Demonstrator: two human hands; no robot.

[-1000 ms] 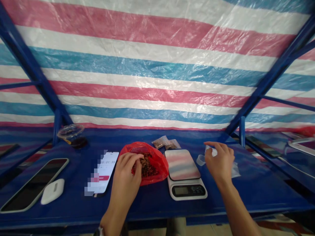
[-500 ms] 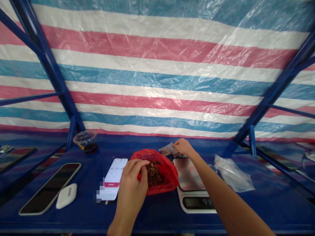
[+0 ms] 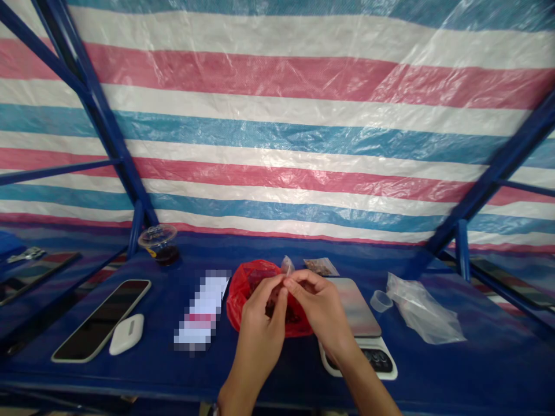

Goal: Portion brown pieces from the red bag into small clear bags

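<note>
My left hand (image 3: 263, 318) and my right hand (image 3: 321, 309) meet over an open red plastic bag (image 3: 243, 297), fingertips pinched together. Between them they grip a small clear zip bag (image 3: 287, 266), whose top pokes up behind the fingers; its contents are mostly hidden. Dark brown dried bits (image 3: 295, 315) lie inside the red bag, partly covered by my hands. Just beyond, another small zip bag (image 3: 321, 266) with brown bits in it rests on the blue table (image 3: 195, 375). Under my right forearm is a kitchen scale (image 3: 358, 306), its display partly covered.
Right of the scale are a small clear cup (image 3: 381, 301) and clear plastic bags (image 3: 425, 312). On the left lie a blurred-out lit phone (image 3: 202, 312), a dark phone (image 3: 102, 320) and a white earbud case (image 3: 127, 334). A plastic tub with dark liquid (image 3: 162, 245) stands behind.
My right hand went from the clear bags on the right to the small filled bags at the back, then brought one to my left hand. One filled bag stays on the table.
</note>
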